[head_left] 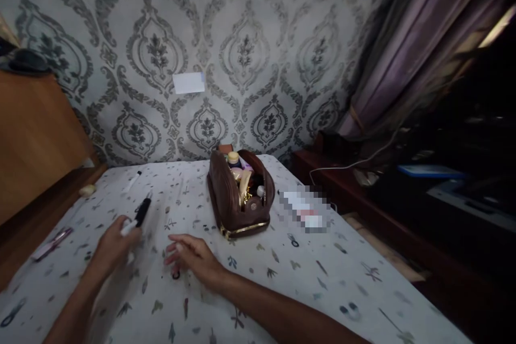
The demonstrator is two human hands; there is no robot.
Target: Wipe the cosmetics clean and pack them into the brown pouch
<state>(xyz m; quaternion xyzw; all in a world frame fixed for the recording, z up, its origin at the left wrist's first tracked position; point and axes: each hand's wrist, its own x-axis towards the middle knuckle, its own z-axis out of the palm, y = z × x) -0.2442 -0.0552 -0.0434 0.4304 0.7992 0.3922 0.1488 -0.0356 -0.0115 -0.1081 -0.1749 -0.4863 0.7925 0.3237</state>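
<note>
My left hand (119,242) is closed around a white pen (141,215) with a black end, held tilted above the bed sheet; blur hides its finer detail. My right hand (195,258) is a little to the right, fingers apart and holding nothing. Beyond the right hand stands a brown cosmetic bag (226,199) with its gold zip undone. Inside it show a dark bottle (233,160) with a yellowish cap, gold-coloured pieces and other small items. A second white pen with a black end (133,180) lies past my left hand.
A pinkish slim item (52,244) and a small beige object (87,190) lie at the left edge. A pixelated white packet (304,209) is right of the bag. Patterned wall behind, wooden cabinet (36,134) left, white cable (355,164) and purple curtain (395,48) right.
</note>
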